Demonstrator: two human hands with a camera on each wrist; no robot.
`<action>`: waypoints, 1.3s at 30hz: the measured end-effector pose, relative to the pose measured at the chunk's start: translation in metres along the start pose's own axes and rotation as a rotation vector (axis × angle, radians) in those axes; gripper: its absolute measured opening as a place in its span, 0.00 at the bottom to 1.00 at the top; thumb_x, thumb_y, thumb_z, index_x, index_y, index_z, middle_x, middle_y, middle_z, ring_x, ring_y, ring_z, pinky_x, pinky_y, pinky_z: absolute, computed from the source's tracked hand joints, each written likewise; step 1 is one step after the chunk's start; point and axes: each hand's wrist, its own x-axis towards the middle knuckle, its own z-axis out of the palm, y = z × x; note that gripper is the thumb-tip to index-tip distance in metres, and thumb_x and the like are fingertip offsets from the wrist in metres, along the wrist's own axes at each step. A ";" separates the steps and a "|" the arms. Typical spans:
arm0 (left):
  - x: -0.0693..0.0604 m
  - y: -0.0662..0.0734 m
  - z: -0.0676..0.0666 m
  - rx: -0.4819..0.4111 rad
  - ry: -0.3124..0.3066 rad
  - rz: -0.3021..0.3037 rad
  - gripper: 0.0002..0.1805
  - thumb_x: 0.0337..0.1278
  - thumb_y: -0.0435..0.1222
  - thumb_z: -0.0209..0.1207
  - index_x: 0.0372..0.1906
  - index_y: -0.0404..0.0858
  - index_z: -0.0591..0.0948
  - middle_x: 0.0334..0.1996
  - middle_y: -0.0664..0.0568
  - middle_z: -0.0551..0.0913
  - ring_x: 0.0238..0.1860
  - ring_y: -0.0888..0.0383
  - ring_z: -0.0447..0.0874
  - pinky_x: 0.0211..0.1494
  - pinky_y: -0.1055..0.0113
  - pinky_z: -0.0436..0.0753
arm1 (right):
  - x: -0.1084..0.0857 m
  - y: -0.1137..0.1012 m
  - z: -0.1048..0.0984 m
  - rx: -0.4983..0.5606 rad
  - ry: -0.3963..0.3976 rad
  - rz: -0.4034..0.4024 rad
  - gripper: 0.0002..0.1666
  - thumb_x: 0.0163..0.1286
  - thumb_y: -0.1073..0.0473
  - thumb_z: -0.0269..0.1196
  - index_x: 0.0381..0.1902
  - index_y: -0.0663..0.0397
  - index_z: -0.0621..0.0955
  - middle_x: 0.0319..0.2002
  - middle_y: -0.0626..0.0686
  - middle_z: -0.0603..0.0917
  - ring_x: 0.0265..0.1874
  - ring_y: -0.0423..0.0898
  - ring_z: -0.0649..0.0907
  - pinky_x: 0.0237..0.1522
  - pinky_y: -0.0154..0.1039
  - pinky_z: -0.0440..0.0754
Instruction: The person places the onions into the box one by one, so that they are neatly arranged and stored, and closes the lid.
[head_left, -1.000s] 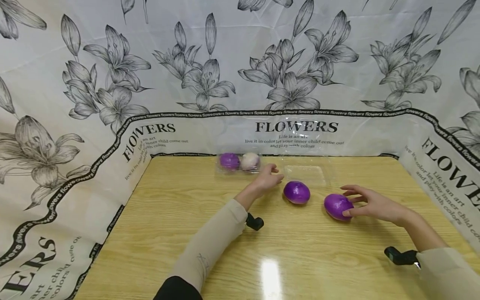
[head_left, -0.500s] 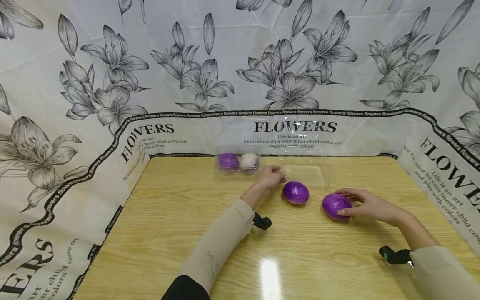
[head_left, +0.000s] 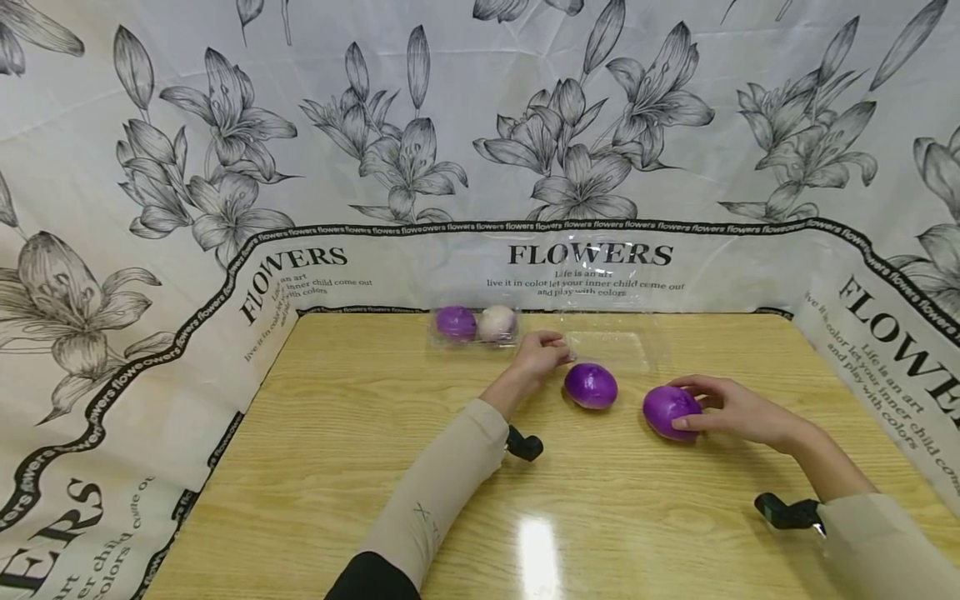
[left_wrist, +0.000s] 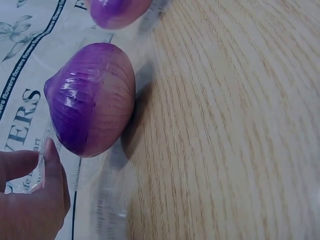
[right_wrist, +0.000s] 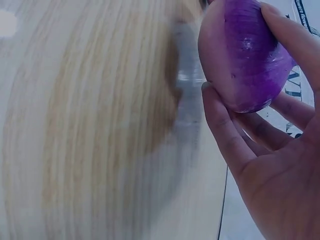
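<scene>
My right hand (head_left: 738, 412) holds a purple onion (head_left: 667, 412) with a paler pinkish side, thumb on the near side and fingers curled round the far side. In the right wrist view, the same onion (right_wrist: 240, 55) sits between thumb and fingers. My left hand (head_left: 540, 357) pinches the edge of an open clear plastic box (head_left: 648, 354) between thumb and forefinger, seen also in the left wrist view. A second purple onion (head_left: 591, 386) lies on the table in front of the box, close beside the left hand.
Left of the open box stands another clear plastic box (head_left: 474, 340) with one purple and one whitish onion-like piece. A white flower-print cloth (head_left: 420, 267) rises behind the wooden table (head_left: 360, 433) and along its sides.
My left hand has moved slightly right and its fingers have closed on the open box's edge. The right hand has closed in round its onion, which has barely moved.
</scene>
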 end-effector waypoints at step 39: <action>0.000 -0.001 0.001 -0.053 0.000 0.006 0.25 0.65 0.16 0.54 0.66 0.17 0.68 0.43 0.36 0.79 0.39 0.50 0.85 0.55 0.63 0.90 | 0.095 -0.050 0.006 -0.069 0.311 -0.025 0.46 0.67 0.47 0.72 0.73 0.64 0.67 0.63 0.72 0.75 0.59 0.70 0.79 0.59 0.64 0.84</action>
